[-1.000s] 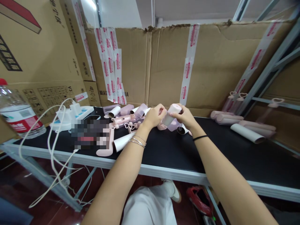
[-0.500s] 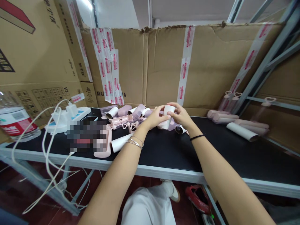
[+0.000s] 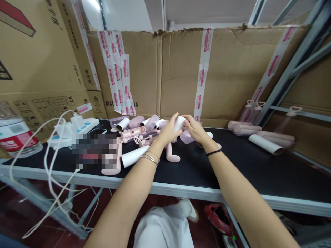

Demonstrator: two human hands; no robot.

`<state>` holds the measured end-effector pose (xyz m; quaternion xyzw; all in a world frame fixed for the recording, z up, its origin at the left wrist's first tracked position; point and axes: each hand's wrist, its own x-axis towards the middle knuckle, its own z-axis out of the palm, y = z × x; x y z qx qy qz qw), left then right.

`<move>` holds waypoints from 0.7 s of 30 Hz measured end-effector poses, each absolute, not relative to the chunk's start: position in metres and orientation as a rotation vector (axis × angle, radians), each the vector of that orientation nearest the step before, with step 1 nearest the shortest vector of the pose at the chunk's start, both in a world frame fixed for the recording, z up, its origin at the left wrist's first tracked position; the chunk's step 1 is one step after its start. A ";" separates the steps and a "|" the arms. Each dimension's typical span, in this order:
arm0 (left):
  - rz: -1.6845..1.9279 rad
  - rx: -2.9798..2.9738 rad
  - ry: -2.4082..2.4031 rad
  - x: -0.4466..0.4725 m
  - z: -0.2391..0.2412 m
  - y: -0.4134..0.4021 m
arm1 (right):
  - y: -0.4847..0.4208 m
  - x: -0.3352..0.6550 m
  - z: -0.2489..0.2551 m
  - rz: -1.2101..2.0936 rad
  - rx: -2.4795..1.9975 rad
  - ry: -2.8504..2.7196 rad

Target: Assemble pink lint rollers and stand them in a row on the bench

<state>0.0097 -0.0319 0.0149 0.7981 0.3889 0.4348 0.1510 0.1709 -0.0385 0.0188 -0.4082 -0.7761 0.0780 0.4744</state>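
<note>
My left hand point(image 3: 170, 130) is closed around a white roll point(image 3: 179, 123), held just above the black tabletop. My right hand point(image 3: 194, 130) grips the same roll from the other side, with fingers and thumb on its end. Below my left hand is a pale pink L-shaped part point(image 3: 172, 155); whether it touches the hand or only lies on the table, I cannot tell. A translucent purple piece point(image 3: 187, 137) lies under the hands. Partly behind my right wrist rests another white roll point(image 3: 209, 135).
Pink and purple cases point(image 3: 136, 131) and white rolls point(image 3: 134, 156) are heaped left of my hands. Farther left are a power strip point(image 3: 88, 125), cables and a water bottle point(image 3: 18, 136). Pink cases point(image 3: 247, 129) and a white tube point(image 3: 266, 144) lie right. Cardboard point(image 3: 178, 75) walls the back.
The white roll has tipped over and shifted slightly left between my hands. The pink L-shaped part now shows below my left hand, and a white roll shows by my right wrist.
</note>
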 end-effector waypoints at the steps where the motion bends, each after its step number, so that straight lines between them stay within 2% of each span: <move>1: 1.233 2.344 1.149 0.009 0.015 -0.032 | -0.038 0.171 0.018 0.165 -1.036 -1.906; 6: 1.284 2.492 1.132 0.008 0.015 -0.033 | -0.041 0.173 0.019 0.087 -1.185 -1.838; 21: 1.307 2.472 1.189 0.006 0.011 -0.030 | -0.044 0.175 0.023 -0.116 -1.179 -1.848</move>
